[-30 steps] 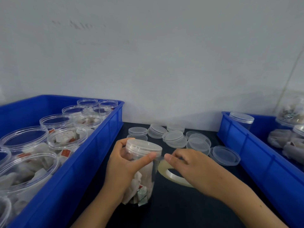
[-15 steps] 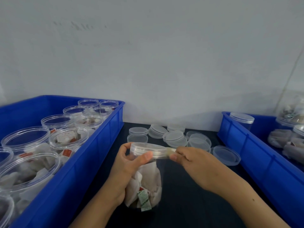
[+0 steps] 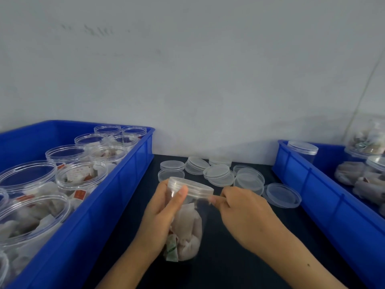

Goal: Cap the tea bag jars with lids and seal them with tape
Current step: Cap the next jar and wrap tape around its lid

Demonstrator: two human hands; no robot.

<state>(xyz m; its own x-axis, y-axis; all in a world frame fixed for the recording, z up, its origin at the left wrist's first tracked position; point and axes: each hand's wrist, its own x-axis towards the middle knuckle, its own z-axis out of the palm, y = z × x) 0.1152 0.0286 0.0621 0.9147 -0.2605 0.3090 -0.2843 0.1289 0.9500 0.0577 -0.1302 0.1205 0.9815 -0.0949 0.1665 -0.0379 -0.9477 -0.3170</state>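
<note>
A clear jar (image 3: 188, 226) of tea bags with a clear lid (image 3: 190, 187) on top stands tilted over the dark table, in the middle of the head view. My left hand (image 3: 164, 213) grips it, thumb pressed on the lid's rim. My right hand (image 3: 241, 211) sits just right of the lid, its fingertips pinching a thin strip of tape (image 3: 216, 198) against the lid's edge. The tape roll is hidden.
A blue bin (image 3: 116, 197) on the left holds several open jars of tea bags. Another blue bin (image 3: 325, 195) on the right holds capped jars. Several loose clear lids (image 3: 218, 172) lie on the dark table (image 3: 229, 257) behind the hands, against a white wall.
The jar has been lifted and tilted. My right hand has come up from the tape roll on the table to the lid's rim and now draws tape along it.
</note>
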